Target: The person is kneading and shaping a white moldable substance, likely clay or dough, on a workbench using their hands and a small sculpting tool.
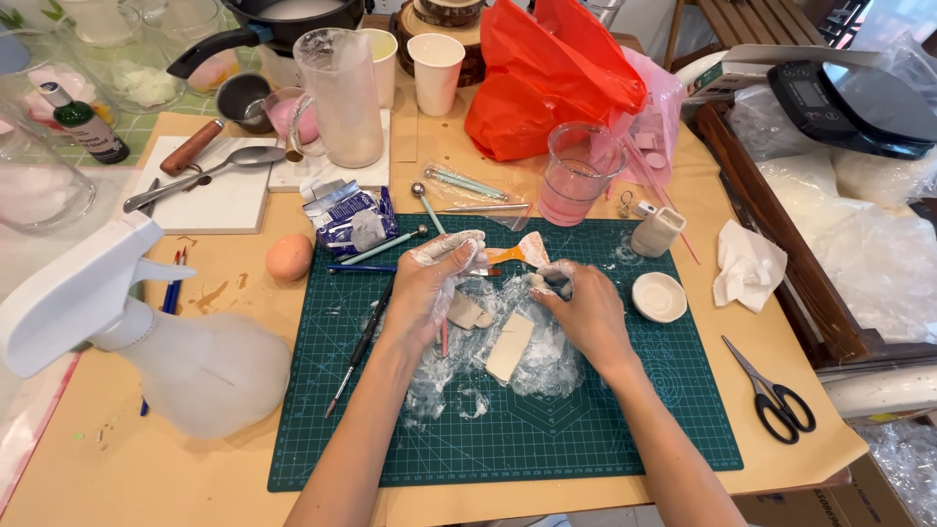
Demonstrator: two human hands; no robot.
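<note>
My left hand (429, 288) rests on the dark green cutting mat (586, 429), fingers curled around a small lump of white clay near an orange-handled tool (517, 254). My right hand (581, 307) sits close beside it, fingertips pinching another bit of white clay. Both hands are dusted white. Between them lies crumpled clear plastic wrap (532, 366) with a pale rectangular clay slab (509, 345) and a smaller clay piece (468, 312) on it. A thin brush (356, 356) lies on the mat left of my left hand.
A white spray bottle (146, 332) stands at the left, an egg (289, 258) beside it. Black scissors (771, 390) lie at the right. A small white dish (659, 296), a small clay cup (656, 232), a pink-water cup (576, 176), a measuring jug (342, 98) and an orange bag (547, 78) crowd the back.
</note>
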